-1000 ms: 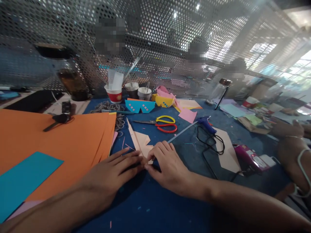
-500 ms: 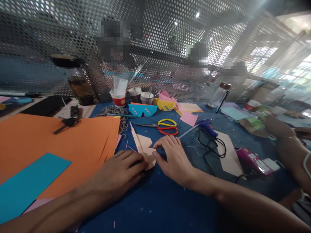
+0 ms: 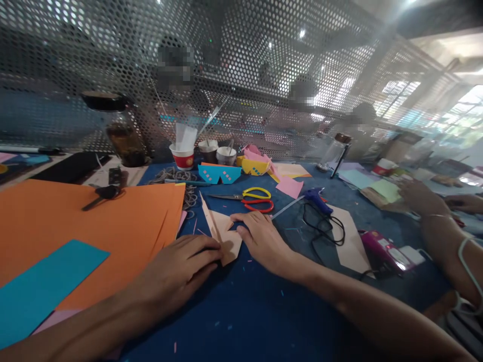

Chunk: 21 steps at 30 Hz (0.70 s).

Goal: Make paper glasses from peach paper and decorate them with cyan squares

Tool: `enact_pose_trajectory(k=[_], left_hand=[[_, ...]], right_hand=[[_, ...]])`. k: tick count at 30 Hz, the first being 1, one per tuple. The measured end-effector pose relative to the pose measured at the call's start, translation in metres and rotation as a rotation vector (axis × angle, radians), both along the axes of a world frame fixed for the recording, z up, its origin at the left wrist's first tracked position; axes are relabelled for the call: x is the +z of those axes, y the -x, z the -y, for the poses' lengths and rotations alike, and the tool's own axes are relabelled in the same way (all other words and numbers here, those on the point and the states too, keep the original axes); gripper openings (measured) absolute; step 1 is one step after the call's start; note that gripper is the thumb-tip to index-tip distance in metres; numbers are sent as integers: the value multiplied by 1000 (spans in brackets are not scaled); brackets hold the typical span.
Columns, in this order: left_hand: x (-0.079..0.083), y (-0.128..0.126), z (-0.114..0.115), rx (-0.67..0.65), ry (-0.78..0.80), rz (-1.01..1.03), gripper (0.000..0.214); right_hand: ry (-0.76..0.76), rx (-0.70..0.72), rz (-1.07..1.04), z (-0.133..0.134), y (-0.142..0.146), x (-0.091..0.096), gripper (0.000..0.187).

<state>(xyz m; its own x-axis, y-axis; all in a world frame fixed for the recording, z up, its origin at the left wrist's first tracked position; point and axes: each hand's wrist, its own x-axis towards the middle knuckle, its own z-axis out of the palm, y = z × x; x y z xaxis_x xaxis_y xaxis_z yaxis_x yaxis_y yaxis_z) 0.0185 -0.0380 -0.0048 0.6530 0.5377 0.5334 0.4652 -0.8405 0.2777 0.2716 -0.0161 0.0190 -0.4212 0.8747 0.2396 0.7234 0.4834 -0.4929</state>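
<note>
A folded piece of pale peach paper (image 3: pixel 231 246) with a V-shaped notch lies on the blue tabletop, its left strip standing up along a crease. My left hand (image 3: pixel 190 259) holds the lower left edge, fingers bent against the raised strip. From the right, my right hand (image 3: pixel 260 239) grips the paper beside the notch, thumb and index finger on its edge. Just beyond lie scissors (image 3: pixel 241 197) with one yellow and one red handle. Farther back stand blue paper glasses (image 3: pixel 219 174) and yellow paper glasses (image 3: pixel 255 167).
Orange sheets (image 3: pixel 124 216) with a blue sheet (image 3: pixel 56 271) lie left. A blue glue gun (image 3: pixel 317 200) with black cord rests right, near a peach sheet (image 3: pixel 349 241) and magenta box (image 3: pixel 387 250). Cups (image 3: pixel 183 158) and a jar (image 3: pixel 124 143) stand behind. Another person's arm (image 3: pixel 433 216) reaches in.
My right hand has slid slightly up and left along the paper, uncovering its lower right part. My left hand has shifted slightly left. The view has moved a little.
</note>
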Motion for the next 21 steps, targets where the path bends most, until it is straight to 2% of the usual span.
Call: enact_pose_trajectory(k=[6,13,17,21], left_hand=[[4,4,0,74,148,-11,27],[11,6,-3,182,145,-24,23],[7,7,-3,194,162,8,20],[5,7,-3,181,204,38,17]], right_hand=[[38,-30,-81,-2,-2,0,23],[-113,-115,-29,5,-3,2,16],[-121,-27,-65,17,-2,9,3],[-52,76,-65,26,1,13,6]])
